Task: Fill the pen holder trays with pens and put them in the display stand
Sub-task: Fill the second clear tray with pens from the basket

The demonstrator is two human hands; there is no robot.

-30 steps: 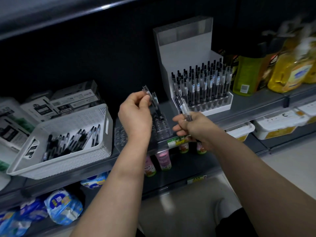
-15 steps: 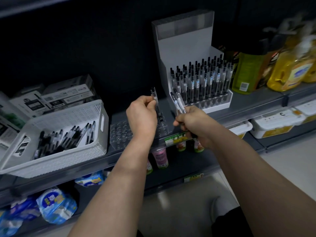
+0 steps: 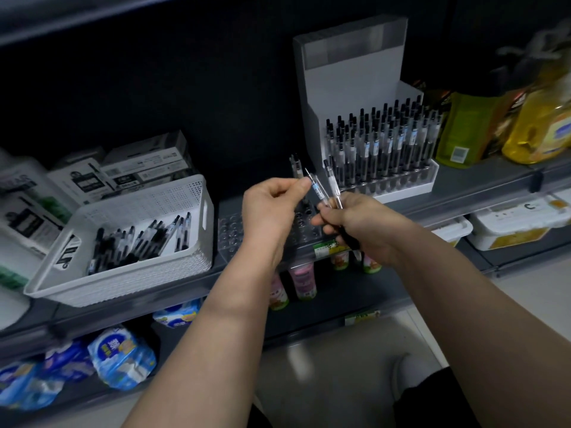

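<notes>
In the head view, the display stand [image 3: 349,72] at the back of the shelf [image 3: 482,177] already carries a front row packed with upright pens [image 3: 380,143], so I judge that part done. The clear pen holder tray [image 3: 230,233] lies at the shelf edge beneath my hands. The holes I can see are mostly bare, though a couple of pens seem to stand at its far end. Plenty of loose pens [image 3: 139,239] wait in the white basket [image 3: 185,193] to the left, so I reckon filling is at an early stage and this tray is not yet in the stand. My right hand [image 3: 355,220] is curled round a small bunch of pens [image 3: 333,186] that fan upward. My left hand [image 3: 268,208] pinches the top of one pen [image 3: 316,188] from that bunch between thumb and forefinger. It slants between both hands just above the tray, its lower end hidden in my right fist.
</notes>
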